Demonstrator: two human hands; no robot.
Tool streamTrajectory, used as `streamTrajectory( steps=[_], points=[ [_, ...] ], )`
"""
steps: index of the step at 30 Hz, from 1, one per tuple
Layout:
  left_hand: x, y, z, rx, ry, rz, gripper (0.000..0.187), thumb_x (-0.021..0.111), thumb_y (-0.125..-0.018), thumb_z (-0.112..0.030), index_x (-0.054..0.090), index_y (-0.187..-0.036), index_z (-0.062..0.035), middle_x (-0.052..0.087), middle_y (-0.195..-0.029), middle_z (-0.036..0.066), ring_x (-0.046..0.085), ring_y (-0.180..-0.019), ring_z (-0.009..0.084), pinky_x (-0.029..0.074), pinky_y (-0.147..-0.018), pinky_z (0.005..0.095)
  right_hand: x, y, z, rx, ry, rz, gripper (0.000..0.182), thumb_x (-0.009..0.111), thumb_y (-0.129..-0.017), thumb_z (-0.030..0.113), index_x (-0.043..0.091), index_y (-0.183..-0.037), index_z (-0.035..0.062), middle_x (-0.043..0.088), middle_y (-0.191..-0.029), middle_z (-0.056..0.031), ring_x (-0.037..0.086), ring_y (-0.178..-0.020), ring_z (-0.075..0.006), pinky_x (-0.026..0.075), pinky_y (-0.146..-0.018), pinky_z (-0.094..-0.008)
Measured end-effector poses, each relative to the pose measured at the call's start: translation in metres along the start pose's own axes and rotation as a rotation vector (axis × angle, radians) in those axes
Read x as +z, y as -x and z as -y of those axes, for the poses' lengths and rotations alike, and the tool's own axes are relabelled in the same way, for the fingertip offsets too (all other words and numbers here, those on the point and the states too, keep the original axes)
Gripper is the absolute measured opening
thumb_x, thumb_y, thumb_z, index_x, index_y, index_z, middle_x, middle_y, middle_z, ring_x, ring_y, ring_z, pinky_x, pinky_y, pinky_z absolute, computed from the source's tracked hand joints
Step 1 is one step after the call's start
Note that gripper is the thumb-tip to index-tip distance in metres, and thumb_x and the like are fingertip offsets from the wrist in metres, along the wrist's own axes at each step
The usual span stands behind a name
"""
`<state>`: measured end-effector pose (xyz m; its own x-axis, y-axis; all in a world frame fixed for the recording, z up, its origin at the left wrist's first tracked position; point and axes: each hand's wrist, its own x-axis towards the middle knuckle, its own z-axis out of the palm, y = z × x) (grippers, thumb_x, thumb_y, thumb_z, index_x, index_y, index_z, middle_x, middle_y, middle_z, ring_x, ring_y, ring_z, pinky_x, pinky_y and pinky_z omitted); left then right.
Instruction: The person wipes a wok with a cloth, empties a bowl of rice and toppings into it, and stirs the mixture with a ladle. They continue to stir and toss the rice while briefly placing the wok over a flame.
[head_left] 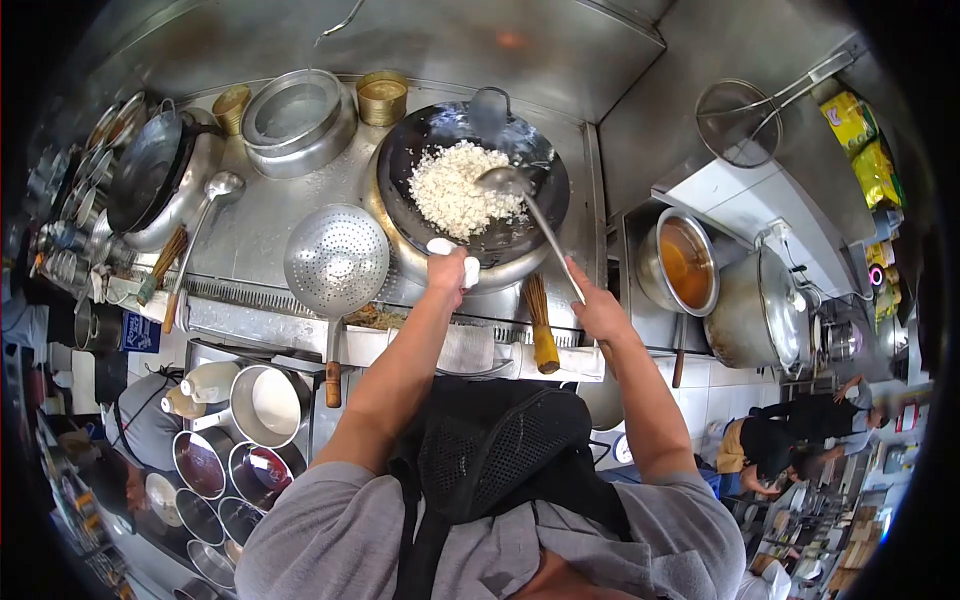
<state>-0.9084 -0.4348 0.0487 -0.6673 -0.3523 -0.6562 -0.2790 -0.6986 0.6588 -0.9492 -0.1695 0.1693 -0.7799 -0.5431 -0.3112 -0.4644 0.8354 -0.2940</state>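
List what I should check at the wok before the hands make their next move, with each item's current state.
1. Left hand has the white cloth at the near rim of the wok: ok.
2. Right hand is closed around the handle of the ladle: ok.
3. Ladle bowl is inside the wok, at the right side of the rice: ok.
4. Main mound of rice sits within the wok's rim: ok.
5. Space between the hands is free: not ok; a brush is there, just in front of the wok, and might get in the way.
6. Flame under the wok: cannot tell, hidden from this view.
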Motion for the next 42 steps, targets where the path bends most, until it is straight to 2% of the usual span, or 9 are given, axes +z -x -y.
streamTrajectory(
  steps=[3, 10, 16, 19, 24, 28, 30, 36, 42],
  points=[
    [-0.003, -0.002, -0.002, 0.060, 0.007, -0.008, 0.017, 0.061, -0.085, -0.018, 0.056, -0.096, -0.0069, 0.061, -0.078, 0.006, 0.060, -0.059, 0.0185, 0.045, -0.044, 0.0364, -0.001, -0.004, 0.036, 0.228, -0.005, -0.021, 0.086, 0.052, -0.086, 0.007, 0.007, -0.153, 0.0351, 0.062, -0.104, -0.0324, 0.063, -0.095, -0.0450, 0.048, -0.086, -0.0509],
    [-0.010, -0.012, 0.001, 0.156, -0.096, 0.000, 0.013, 0.061, -0.081, -0.012, 0.059, -0.089, -0.0017, 0.063, -0.075, 0.009, 0.061, -0.055, 0.0196, 0.044, -0.041, 0.0362, -0.015, -0.054, 0.047, 0.086, -0.032, -0.100, 0.081, 0.051, -0.088, 0.009, 0.011, -0.152, 0.0392, 0.064, -0.106, -0.0285, 0.063, -0.098, -0.0436, 0.047, -0.090, -0.0491],
    [-0.018, -0.024, 0.010, 0.183, -0.121, 0.083, 0.011, 0.056, -0.084, -0.012, 0.055, -0.092, -0.0047, 0.059, -0.070, 0.006, 0.058, -0.051, 0.0171, 0.040, -0.036, 0.0344, 0.009, -0.100, 0.061, 0.265, 0.071, -0.030, 0.086, 0.045, -0.083, 0.003, 0.010, -0.152, 0.0399, 0.063, -0.109, -0.0297, 0.062, -0.102, -0.0441, 0.047, -0.090, -0.0493],
    [-0.023, -0.028, 0.005, 0.177, -0.150, 0.048, 0.020, 0.062, -0.081, -0.017, 0.061, -0.091, 0.0004, 0.064, -0.079, 0.011, 0.062, -0.061, 0.0200, 0.049, -0.048, 0.0392, -0.002, -0.099, 0.061, 0.081, -0.043, -0.096, 0.087, 0.046, -0.082, 0.003, 0.011, -0.152, 0.0393, 0.062, -0.108, -0.0324, 0.062, -0.102, -0.0446, 0.047, -0.090, -0.0499],
    [-0.031, -0.015, -0.009, 0.083, -0.285, 0.166, 0.029, 0.065, -0.087, -0.032, 0.056, -0.097, -0.0053, 0.063, -0.077, 0.006, 0.063, -0.059, 0.0187, 0.048, -0.044, 0.0339, 0.011, -0.076, 0.091, 0.316, -0.098, -0.003, 0.085, 0.047, -0.082, 0.004, 0.012, -0.152, 0.0374, 0.061, -0.113, -0.0307, 0.061, -0.105, -0.0434, 0.045, -0.095, -0.0455],
    [-0.035, -0.018, -0.015, -0.039, -0.253, 0.222, 0.030, 0.064, -0.087, -0.033, 0.057, -0.099, -0.0058, 0.064, -0.080, 0.006, 0.064, -0.062, 0.0197, 0.049, -0.048, 0.0353, 0.022, -0.097, 0.026, -0.200, -0.324, -0.087, 0.086, 0.053, -0.084, 0.005, 0.010, -0.154, 0.0327, 0.053, -0.130, -0.0294, 0.054, -0.119, -0.0415, 0.042, -0.101, -0.0419],
    [-0.038, -0.031, -0.008, -0.066, -0.265, 0.297, 0.030, 0.063, -0.087, -0.033, 0.058, -0.101, -0.0066, 0.065, -0.084, 0.006, 0.065, -0.066, 0.0212, 0.051, -0.052, 0.0386, -0.013, -0.091, 0.044, 0.096, -0.330, -0.004, 0.086, 0.052, -0.085, 0.004, 0.009, -0.154, 0.0300, 0.050, -0.134, -0.0278, 0.052, -0.121, -0.0415, 0.040, -0.103, -0.0417],
    [-0.026, -0.027, -0.008, -0.025, -0.296, 0.113, 0.025, 0.061, -0.085, -0.026, 0.059, -0.100, -0.0062, 0.065, -0.085, 0.008, 0.066, -0.069, 0.0237, 0.050, -0.053, 0.0442, 0.004, -0.137, 0.078, 0.160, -0.165, -0.040, 0.086, 0.049, -0.083, 0.004, 0.007, -0.154, 0.0296, 0.056, -0.124, -0.0312, 0.057, -0.114, -0.0419, 0.043, -0.100, -0.0423],
    [-0.027, -0.025, -0.006, 0.006, -0.238, 0.130, 0.027, 0.062, -0.083, -0.024, 0.057, -0.101, -0.0037, 0.063, -0.080, 0.010, 0.063, -0.061, 0.0226, 0.046, -0.044, 0.0379, 0.034, -0.050, 0.080, 0.084, 0.192, 0.160, 0.095, 0.049, -0.080, -0.002, 0.004, -0.153, 0.0390, 0.066, -0.099, -0.0265, 0.067, -0.092, -0.0383, 0.051, -0.077, -0.0502]
  ],
)
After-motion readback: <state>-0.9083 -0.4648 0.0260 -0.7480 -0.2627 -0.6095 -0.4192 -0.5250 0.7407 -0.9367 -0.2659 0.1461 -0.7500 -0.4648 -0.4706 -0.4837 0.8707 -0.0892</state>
